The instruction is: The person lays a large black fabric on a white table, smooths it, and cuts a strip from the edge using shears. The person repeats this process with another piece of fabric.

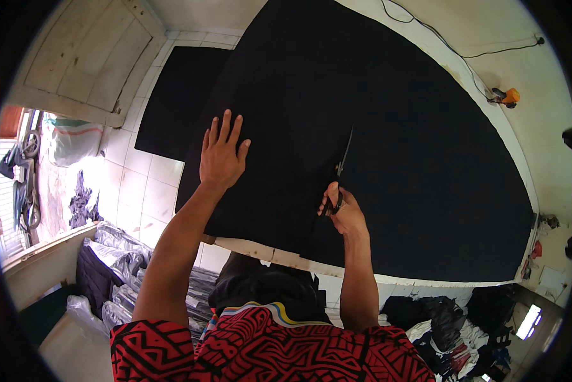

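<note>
As I watch, the left hand lies flat, grip spread, on black cloth across the frame's centre; the right hand has its grip round scissors. The cloth seems soft, best held by its edges.

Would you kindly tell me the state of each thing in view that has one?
Left hand: palm down on the black cloth, fingers spread.
Right hand: closed around the scissors' handles.
Scissors: held, blades pointing away from the person; whether they are fully shut is unclear.
Black cloth: spread out flat.
Packages at lower left: wrapped in clear plastic.
Clothes at lower right: heaped loosely.
</note>
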Demonstrator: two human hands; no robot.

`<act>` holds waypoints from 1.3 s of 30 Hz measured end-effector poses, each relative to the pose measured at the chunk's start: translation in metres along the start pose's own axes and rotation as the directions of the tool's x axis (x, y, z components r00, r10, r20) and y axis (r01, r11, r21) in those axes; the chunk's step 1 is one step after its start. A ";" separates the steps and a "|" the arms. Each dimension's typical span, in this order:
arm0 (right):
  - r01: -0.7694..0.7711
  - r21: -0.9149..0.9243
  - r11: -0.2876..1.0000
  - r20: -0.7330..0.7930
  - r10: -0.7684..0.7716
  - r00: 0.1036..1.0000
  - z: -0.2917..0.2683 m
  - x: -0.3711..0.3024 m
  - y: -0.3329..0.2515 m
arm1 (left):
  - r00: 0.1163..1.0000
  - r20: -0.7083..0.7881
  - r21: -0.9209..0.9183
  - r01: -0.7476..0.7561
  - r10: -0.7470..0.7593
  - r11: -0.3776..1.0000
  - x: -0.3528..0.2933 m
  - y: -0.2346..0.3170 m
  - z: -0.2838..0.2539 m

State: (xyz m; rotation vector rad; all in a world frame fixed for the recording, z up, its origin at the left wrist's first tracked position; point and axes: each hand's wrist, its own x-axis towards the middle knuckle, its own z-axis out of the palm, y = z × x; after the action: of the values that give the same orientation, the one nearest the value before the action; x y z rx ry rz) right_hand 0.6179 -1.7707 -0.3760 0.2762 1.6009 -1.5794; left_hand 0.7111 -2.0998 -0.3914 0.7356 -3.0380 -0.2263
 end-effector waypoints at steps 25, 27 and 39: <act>-0.001 -0.086 0.996 -0.037 -0.002 0.999 -0.004 0.051 -0.059 | 0.998 0.057 -0.036 0.019 -0.017 0.999 0.006 0.000 -0.008; 0.015 -0.046 0.999 -0.045 -0.017 0.999 -0.005 0.053 -0.063 | 0.998 0.061 -0.040 0.022 -0.019 0.999 0.007 0.001 -0.009; 0.016 -0.026 1.000 -0.028 -0.016 0.999 -0.012 0.079 -0.091 | 0.999 0.044 -0.078 0.015 -0.011 0.997 0.010 0.002 -0.013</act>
State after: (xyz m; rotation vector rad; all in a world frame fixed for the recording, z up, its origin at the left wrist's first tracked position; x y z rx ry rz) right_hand 0.5031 -1.8075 -0.3669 0.2737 1.6473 -1.5725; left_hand 0.7021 -2.1045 -0.3787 0.7553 -3.0460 -0.3635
